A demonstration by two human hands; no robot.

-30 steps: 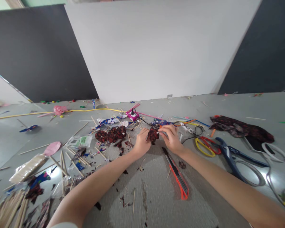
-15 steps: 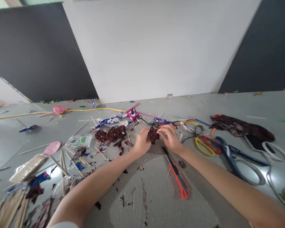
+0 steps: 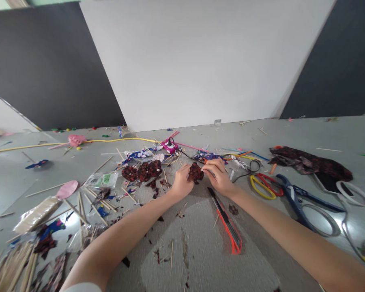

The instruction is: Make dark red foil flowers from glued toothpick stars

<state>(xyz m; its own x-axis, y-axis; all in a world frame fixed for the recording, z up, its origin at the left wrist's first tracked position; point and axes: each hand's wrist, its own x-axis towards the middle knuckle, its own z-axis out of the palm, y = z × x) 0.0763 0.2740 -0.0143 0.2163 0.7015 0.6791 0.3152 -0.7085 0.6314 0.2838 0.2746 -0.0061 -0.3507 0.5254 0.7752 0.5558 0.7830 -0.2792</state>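
Observation:
Between my hands is a small dark red-and-black patterned fabric flower (image 3: 196, 172). My left hand (image 3: 183, 181) is closed on its left edge. At its right side, the thumb and forefinger of my right hand (image 3: 218, 175) pinch a small white piece (image 3: 203, 170), too small to name. Three similar fabric rounds (image 3: 143, 172) lie in a row to the left of my hands. A utility knife (image 3: 225, 221) with a red-orange edge rests on the table below my right hand.
Pliers-like blue cutters (image 3: 295, 198), red and yellow-handled scissors (image 3: 261, 186) and dark patterned cloth (image 3: 307, 164) lie to the right. Wooden sticks (image 3: 13, 269), fabric scraps and plastic packets (image 3: 38, 214) litter the left. A magenta power block (image 3: 169, 146) stands beyond my hands.
The fabric flower has turned slightly between my fingers and shows a rounder face. Both hands stay in nearly the same place.

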